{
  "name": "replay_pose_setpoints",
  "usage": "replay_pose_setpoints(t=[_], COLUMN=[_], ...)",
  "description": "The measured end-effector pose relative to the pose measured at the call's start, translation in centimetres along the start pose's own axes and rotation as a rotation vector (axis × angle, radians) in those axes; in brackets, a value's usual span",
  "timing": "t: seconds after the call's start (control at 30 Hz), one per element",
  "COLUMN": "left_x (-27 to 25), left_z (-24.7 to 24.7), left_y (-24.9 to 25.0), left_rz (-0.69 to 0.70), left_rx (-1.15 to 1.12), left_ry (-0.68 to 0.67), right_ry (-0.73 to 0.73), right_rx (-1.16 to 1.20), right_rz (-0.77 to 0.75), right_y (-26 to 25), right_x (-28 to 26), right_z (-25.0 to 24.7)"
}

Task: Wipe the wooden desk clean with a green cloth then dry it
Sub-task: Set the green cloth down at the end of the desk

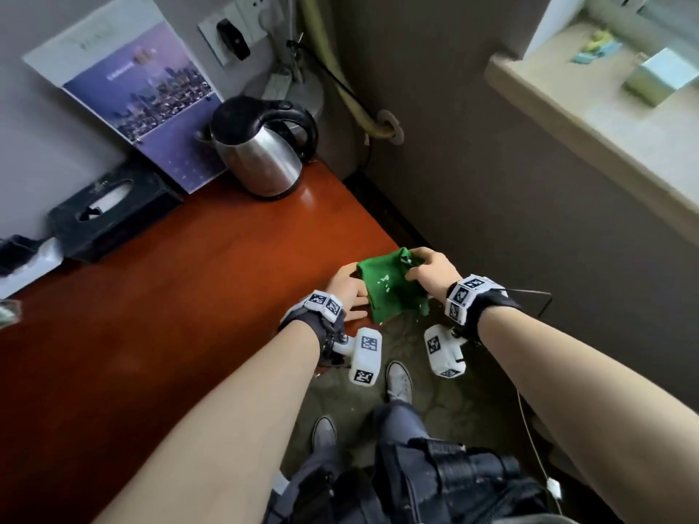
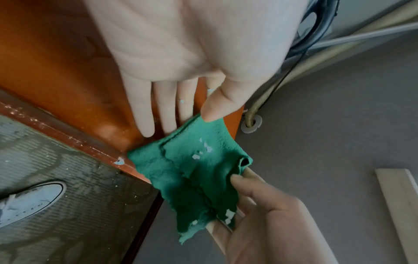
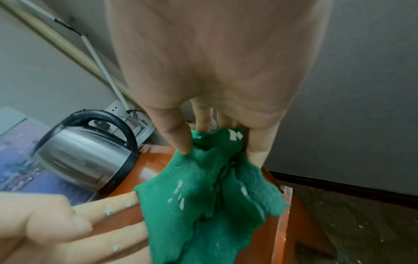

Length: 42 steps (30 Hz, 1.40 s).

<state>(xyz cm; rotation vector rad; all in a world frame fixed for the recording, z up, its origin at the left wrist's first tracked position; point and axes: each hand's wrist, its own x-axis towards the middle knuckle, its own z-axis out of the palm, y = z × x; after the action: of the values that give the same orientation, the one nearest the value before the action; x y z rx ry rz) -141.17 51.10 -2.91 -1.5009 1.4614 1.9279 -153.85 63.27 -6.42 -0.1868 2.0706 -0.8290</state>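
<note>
The crumpled green terry cloth [image 1: 391,287] is lying over the near right corner of the glossy reddish-brown wooden desk [image 1: 181,296], part of it on the top and part hanging past the edge, and I am seeing small white flecks stuck to its nap. I am holding my right hand [image 1: 435,272] curled over the cloth's far side: the thumb [image 3: 178,141] is pinching down on top while the other fingers are wrapping under the off-desk edge, so this hand has the cloth. My left hand [image 1: 346,293] is lying flat, fingers straight [image 2: 144,110] on the wood, their tips touching the cloth's inner edge and slipping slightly beneath it; only the thumb tip is resting on the fabric. I am judging it as steadying rather than gripping.

From my left fingertips the cloth is lying straight ahead and to the right; from my right fingers it is directly underneath. Its long axis is running roughly along the desk's right edge, away from me. The right hand is the nearer one and in control, so I reckon the next stroke should pull leftward from this corner across the bare wood, which lies entirely to the left of both sets of fingers. A steel electric kettle [image 1: 261,153] with a black handle is standing well beyond my fingertips.
</note>
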Motion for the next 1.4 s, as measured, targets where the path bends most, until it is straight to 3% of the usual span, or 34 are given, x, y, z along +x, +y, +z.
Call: replay_pose_setpoints(t=[0.17,0.33,0.63,0.8,1.0,1.2,1.4], left_x=[-0.8,-3.5,-9.8,-14.3,-21.1,-28.1,-32.1], left_z=[-2.3,-5.0,-13.4,-19.8,-28.9,-37.0,-42.7], left_y=[-1.0,-2.4,-9.8,-17.1,-30.4,-43.9,-49.7], left_rz=[-0.050,-0.002,0.059,0.093,0.056,0.001,0.043], left_rx=[-0.083,-0.100,-0.051,-0.097,-0.248,-0.285,-0.407], left_ry=[0.020,0.043,0.142,0.178,0.301,0.584,0.750], right_ry=[0.059,0.071,0.220,0.113,-0.134,-0.350,-0.482], right_rx=[-0.109,-0.151,-0.441,-0.559,-0.791,-0.940,-1.112], right_rz=[-0.045,-0.063,-0.192,-0.328,-0.513,-0.731,-0.867], right_y=[-0.5,-2.0,-5.0,-7.0,-7.9,-9.0,-10.3], right_x=[-0.3,-0.6,-6.3,-12.3,-21.9,-31.1,-36.3], right_z=[-0.1,0.7,5.9,14.7,30.8,45.2,54.3])
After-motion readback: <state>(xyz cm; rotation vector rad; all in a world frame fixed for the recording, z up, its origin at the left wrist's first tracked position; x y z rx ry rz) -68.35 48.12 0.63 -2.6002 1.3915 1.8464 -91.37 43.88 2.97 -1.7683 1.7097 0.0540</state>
